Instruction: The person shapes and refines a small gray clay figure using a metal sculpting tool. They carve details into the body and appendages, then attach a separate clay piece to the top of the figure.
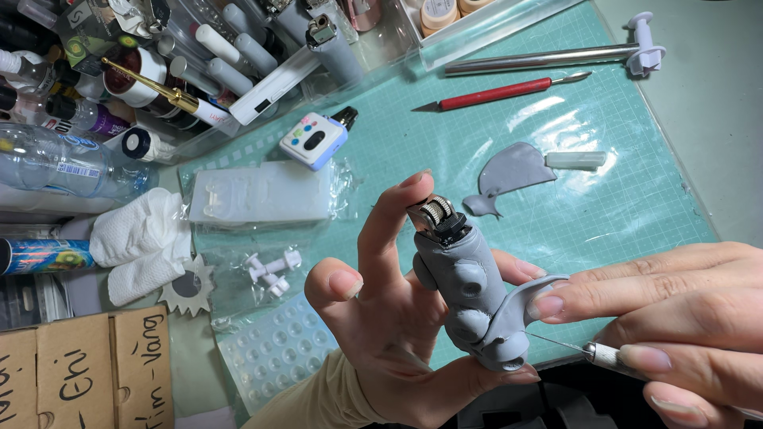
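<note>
My left hand [389, 318] holds a lighter covered in grey clay [469, 294] upright, with its metal wheel at the top and round clay bumps on its side. My right hand [675, 310] comes in from the right. Its fingertips press a thin curved strip of grey clay [524, 298] against the lighter's lower side. The same hand also grips a thin needle tool [604, 356], its fine tip pointing at the lighter's base. Both hands hover above a green cutting mat [604, 159].
On the mat lie a flat grey clay scrap [513, 171], a white stick [575, 160], a red-handled craft knife [501, 93] and a metal rod [540, 58]. Clear moulds [261, 193], a bubble sheet [274, 349], tissue [143, 238], a bottle [63, 163] and crowded organiser trays [199, 56] fill the left.
</note>
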